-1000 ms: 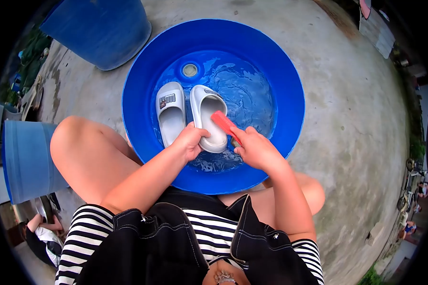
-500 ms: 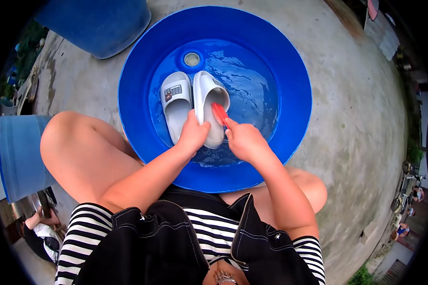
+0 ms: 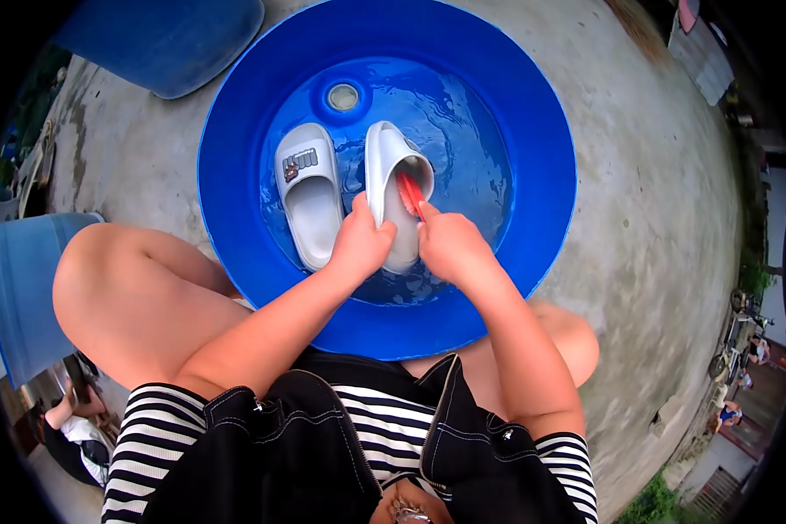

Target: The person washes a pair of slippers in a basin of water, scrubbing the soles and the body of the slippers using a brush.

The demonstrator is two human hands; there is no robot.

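Closest, below both hands, seated with knees (image 3: 105, 279) spread to either side of the tub (image 3: 541, 175), likely for a low, close reach over the rim. Bent forward at both arms, with wrists inside the rim.

Clasping one slipper (image 3: 402, 249) by its side edge in the left hand (image 3: 362, 237), with the thumb on top and the other fingers mostly hidden. Tilted toward the right hand (image 3: 452, 244), probably to turn the inside that way and to brace against pushing. Impossible to tell from this angle about contact between its heel and the water (image 3: 463, 201).

Clenched around the handle of a red brush (image 3: 409, 194) in the right hand, with the head reaching under the strap and the bristles toward the left hand, against or very near the inner wall. Held short, close to the head, perhaps for control in a narrow space.

Just beyond the left hand, to its left, another slipper (image 3: 313, 214), sole down in the tub and apart from the first, seemingly set aside within easy reach. Around both, shallow rippled water, low enough for keeping the strap of the resting one in view.

Farther ahead of the left hand, a round cap (image 3: 342, 97) in the tub floor. Out past the rim, a bucket (image 3: 35, 279) left of the left hand, a second tub (image 3: 166, 44) ahead and left, and concrete (image 3: 655, 218) right of the right hand. Farthest right, small and indistinct, people (image 3: 729, 413) near a motorbike (image 3: 723, 354).
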